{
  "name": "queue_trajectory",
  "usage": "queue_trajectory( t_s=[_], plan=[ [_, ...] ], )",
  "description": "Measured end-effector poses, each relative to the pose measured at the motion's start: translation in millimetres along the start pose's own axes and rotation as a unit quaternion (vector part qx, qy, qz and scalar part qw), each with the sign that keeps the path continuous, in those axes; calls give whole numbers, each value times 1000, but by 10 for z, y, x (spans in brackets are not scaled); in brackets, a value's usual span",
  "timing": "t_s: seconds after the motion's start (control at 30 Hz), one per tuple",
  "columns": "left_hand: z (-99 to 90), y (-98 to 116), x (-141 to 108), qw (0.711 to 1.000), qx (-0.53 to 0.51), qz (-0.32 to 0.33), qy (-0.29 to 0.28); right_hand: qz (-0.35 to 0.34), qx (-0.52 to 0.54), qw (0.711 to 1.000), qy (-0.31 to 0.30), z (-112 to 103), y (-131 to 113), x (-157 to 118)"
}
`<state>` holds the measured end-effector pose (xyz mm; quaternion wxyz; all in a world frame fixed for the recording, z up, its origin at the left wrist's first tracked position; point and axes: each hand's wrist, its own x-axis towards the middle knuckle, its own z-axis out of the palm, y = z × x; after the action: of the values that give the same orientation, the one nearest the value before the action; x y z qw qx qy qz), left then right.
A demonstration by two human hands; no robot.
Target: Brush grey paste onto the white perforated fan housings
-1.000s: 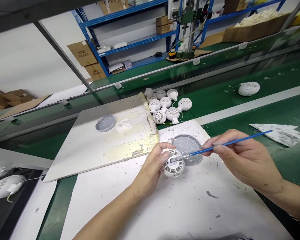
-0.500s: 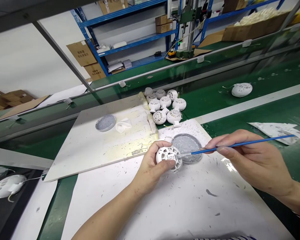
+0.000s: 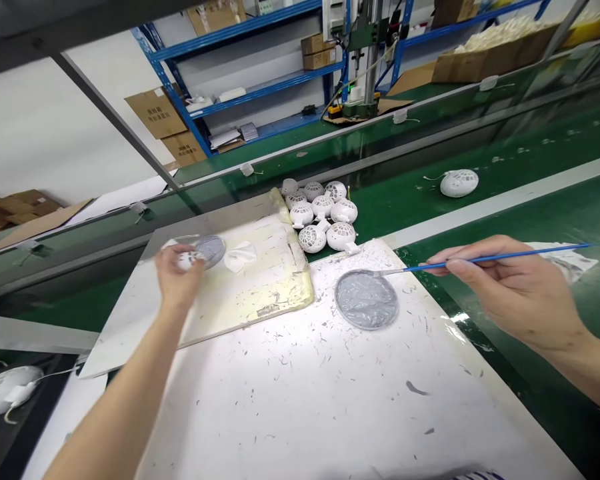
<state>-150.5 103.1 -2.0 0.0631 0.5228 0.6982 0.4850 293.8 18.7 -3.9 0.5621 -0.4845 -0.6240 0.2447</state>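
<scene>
Since half a second ago, the left hand (image 3: 176, 277) has moved over the board (image 3: 135, 313), its arm stretched forward. Its fingers hold the white shell (image 3: 185, 261), just beside the left dish (image 3: 213, 249). The right hand (image 3: 513, 287) pinches the brush (image 3: 525, 253), whose tip is at the right dish's (image 3: 367, 303) rim.

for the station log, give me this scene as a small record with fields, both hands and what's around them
left hand: left hand grips a white part
right hand: right hand holds a blue brush, tip at the right dish's rim
right dish: gray contents, on a speckled white sheet
left dish: gray, on a raised board, by the left hand
vented white parts: clustered beyond the sheet
crumpled white piece: on the board
</scene>
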Motion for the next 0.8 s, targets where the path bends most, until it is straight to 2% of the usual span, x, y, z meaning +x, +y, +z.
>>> queue_trajectory(
  t_s=[0.1,0.17,0.2,0.27,0.33,0.4,0.47,0.5,0.57,0.63,0.8],
  plan=[
    [-302,-174,411,993,107,-32,27,16,0,1000,-18,4,134,-3],
    [-354,-102,477,986,161,-30,14,18,2,1000,-25,12,168,-7],
    [-309,-11,451,982,188,-7,-4,19,0,999,-30,17,173,-8],
    [-78,258,305,967,233,75,-66,17,-11,998,-55,29,175,-8],
    [291,590,86,941,242,176,-158,8,-33,995,-92,43,179,-5],
    [702,906,-133,868,251,311,-295,-4,-61,989,-138,56,189,0],
    [1064,1139,-293,805,276,378,-363,-14,-86,981,-176,69,201,10],
    [1210,1213,-341,791,286,388,-377,-17,-95,977,-190,77,206,18],
    [1421,1283,-375,783,300,384,-385,-18,-105,972,-211,97,212,34],
    [1538,1277,-356,787,307,374,-383,-6,-101,970,-222,129,214,50],
    [1571,1198,-292,812,291,342,-373,108,-18,968,-224,237,210,57]
  ],
)
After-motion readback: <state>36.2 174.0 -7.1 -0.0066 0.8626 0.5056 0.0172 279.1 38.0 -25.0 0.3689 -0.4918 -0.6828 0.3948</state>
